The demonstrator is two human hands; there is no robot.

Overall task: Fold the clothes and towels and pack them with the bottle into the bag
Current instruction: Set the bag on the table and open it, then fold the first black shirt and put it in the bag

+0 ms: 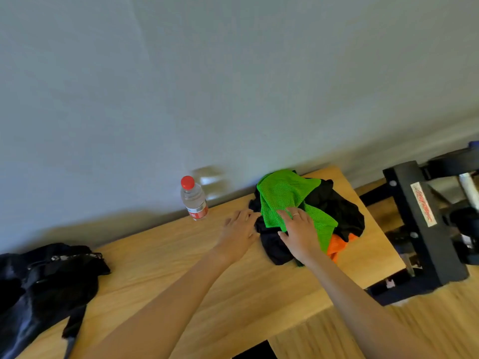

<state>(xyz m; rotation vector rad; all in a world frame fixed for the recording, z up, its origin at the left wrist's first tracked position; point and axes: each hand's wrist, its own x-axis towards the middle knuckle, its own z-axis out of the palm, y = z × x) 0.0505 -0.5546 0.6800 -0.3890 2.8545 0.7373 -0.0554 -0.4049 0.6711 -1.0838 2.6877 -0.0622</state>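
A heap of clothes lies at the far right of the wooden table [186, 275]: a bright green mesh cloth [282, 195] on top, black garments [337, 206] beneath, and an orange piece [337, 246] poking out at the near side. My right hand [300, 229] rests flat on the green mesh, fingers spread. My left hand [239, 229] lies open beside the heap, its fingertips touching the black fabric at the left edge. A clear water bottle [193, 198] with a red cap stands upright by the wall. A black bag [44, 283] sits at the table's left end.
A grey wall [233, 86] runs directly behind the table. To the right stands a black metal frame [425, 229] with a labelled post, on wooden flooring [414, 330]. The table's right edge is close to the clothes heap.
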